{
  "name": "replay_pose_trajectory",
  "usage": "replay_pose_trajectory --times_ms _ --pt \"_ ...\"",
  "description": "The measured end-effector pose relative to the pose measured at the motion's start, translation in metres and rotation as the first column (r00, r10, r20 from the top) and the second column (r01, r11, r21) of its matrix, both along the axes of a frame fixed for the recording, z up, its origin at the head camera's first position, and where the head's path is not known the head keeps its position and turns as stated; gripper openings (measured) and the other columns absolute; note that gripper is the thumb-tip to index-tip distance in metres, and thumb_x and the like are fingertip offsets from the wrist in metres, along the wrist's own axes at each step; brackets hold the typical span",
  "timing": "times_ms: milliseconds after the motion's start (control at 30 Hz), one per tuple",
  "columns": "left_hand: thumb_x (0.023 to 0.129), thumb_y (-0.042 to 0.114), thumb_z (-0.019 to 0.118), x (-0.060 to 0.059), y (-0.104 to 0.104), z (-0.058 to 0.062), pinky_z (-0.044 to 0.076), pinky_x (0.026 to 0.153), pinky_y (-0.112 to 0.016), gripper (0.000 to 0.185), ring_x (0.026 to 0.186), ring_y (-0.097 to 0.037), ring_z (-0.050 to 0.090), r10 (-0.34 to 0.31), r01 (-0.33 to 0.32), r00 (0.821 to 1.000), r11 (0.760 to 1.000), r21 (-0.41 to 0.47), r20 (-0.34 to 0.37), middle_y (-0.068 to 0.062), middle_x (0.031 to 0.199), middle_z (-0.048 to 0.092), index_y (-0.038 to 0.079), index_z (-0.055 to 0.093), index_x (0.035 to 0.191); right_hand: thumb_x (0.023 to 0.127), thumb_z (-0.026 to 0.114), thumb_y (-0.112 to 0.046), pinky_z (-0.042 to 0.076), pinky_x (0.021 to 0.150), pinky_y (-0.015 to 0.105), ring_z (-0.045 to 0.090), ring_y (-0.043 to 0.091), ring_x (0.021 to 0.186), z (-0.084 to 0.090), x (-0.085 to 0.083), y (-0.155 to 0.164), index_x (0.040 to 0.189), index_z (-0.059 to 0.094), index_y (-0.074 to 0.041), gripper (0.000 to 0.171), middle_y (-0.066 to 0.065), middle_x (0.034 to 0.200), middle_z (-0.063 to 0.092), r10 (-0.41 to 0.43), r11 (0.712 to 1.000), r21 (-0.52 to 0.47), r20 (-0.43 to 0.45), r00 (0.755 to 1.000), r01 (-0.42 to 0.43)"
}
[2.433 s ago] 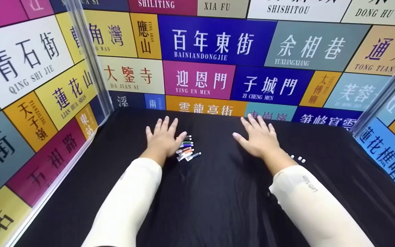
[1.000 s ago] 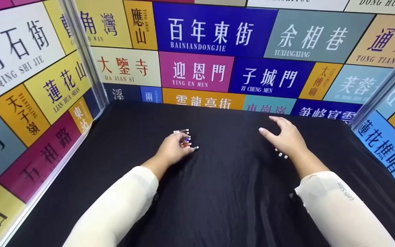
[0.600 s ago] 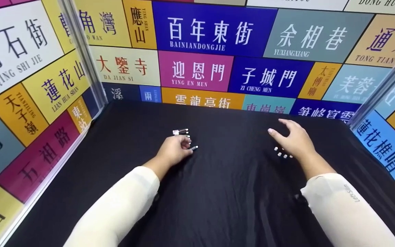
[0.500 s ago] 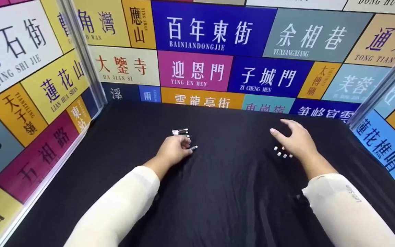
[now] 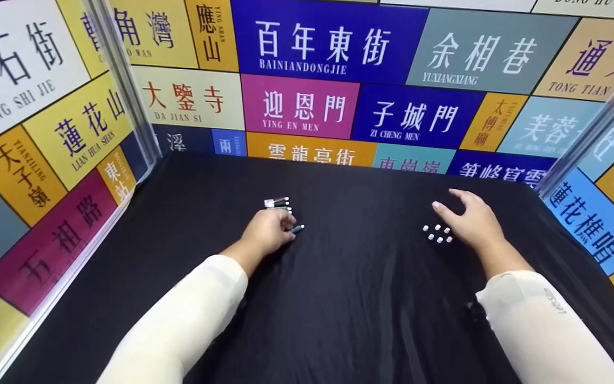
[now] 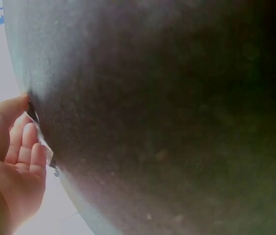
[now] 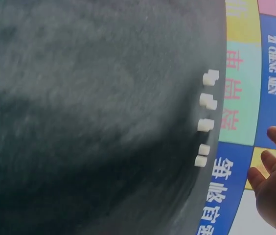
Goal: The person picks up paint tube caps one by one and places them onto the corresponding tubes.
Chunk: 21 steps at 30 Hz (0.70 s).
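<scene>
My left hand (image 5: 267, 230) rests on the dark cloth with its fingers curled over a group of small, slim tubes (image 5: 277, 202) with white ends. One dark tube (image 5: 298, 229) sticks out beside the thumb; the hand covers most of the others. In the left wrist view, the left hand (image 6: 15, 166) has thumb and fingers closing on something dark and thin, mostly hidden. My right hand (image 5: 475, 224) hovers with fingers loosely bent, holding nothing. Just left of it stand several small white pieces (image 5: 439, 240), apart from its fingers. The right wrist view shows these white pieces (image 7: 205, 125) too.
A black cloth (image 5: 339, 277) with soft folds covers the table. Panels printed with coloured signs (image 5: 333, 40) rise behind it and on both sides. Clear posts (image 5: 128, 90) mark the panel corners at left and right.
My left hand has gone from spread flat to curled over the tubes, hiding the coloured ones. My right hand has shifted right and its fingers have bent, uncovering more white pieces.
</scene>
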<state>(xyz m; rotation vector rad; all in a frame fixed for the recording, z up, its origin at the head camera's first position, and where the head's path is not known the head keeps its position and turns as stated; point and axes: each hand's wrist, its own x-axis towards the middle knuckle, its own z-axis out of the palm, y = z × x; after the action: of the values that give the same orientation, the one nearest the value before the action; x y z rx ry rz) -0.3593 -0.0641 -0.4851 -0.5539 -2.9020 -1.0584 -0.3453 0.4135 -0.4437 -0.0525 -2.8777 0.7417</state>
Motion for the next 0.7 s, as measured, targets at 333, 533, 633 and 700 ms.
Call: replay_pose_trajectory --times_ms 333,533,633,700 --pt "0.090 0.013 0.085 0.002 0.002 -0.001 0.059 0.102 -0.041 0.026 0.107 -0.022 0.079 0.004 -0.004 1.000 1.000 -0.018 -0.008 -0.007 0.112 0.083 0.005 0.079 0.114 0.102 0.057 -0.068 0.024 0.128 0.069 0.031 0.051 0.158 -0.007 0.008 0.020 0.162 0.043 -0.008 0.087 0.028 0.169 0.037 0.004 1.000 -0.021 0.016 1.000 -0.004" --pt "0.091 0.016 0.084 0.003 0.003 0.000 0.059 0.100 -0.043 0.023 0.104 -0.024 0.079 -0.007 0.006 1.000 0.999 -0.048 -0.030 -0.007 0.107 0.084 0.007 0.080 0.112 0.104 0.062 -0.057 0.027 0.127 0.068 0.036 0.050 0.157 -0.009 0.012 0.029 0.161 0.046 -0.007 0.077 0.027 0.166 0.043 0.008 0.994 -0.105 0.001 1.000 -0.007" --pt "0.089 0.016 0.085 0.005 0.002 0.002 0.059 0.098 -0.044 0.023 0.103 -0.024 0.078 -0.008 0.006 1.000 0.997 -0.079 -0.030 -0.006 0.105 0.084 0.008 0.081 0.111 0.105 0.066 -0.046 0.038 0.124 0.059 0.047 0.046 0.151 -0.012 0.013 0.034 0.157 0.051 -0.005 0.068 0.025 0.159 0.054 0.024 0.984 -0.177 -0.017 1.000 -0.027" --pt "0.089 0.017 0.086 0.006 0.002 0.003 0.059 0.098 -0.044 0.023 0.103 -0.024 0.077 -0.010 0.007 1.000 0.995 -0.099 -0.030 -0.005 0.106 0.083 0.009 0.082 0.111 0.105 0.068 -0.041 0.048 0.116 0.039 0.054 0.043 0.145 -0.014 0.014 0.038 0.156 0.053 -0.004 0.065 0.024 0.153 0.060 0.024 0.975 -0.221 -0.017 1.000 -0.027"
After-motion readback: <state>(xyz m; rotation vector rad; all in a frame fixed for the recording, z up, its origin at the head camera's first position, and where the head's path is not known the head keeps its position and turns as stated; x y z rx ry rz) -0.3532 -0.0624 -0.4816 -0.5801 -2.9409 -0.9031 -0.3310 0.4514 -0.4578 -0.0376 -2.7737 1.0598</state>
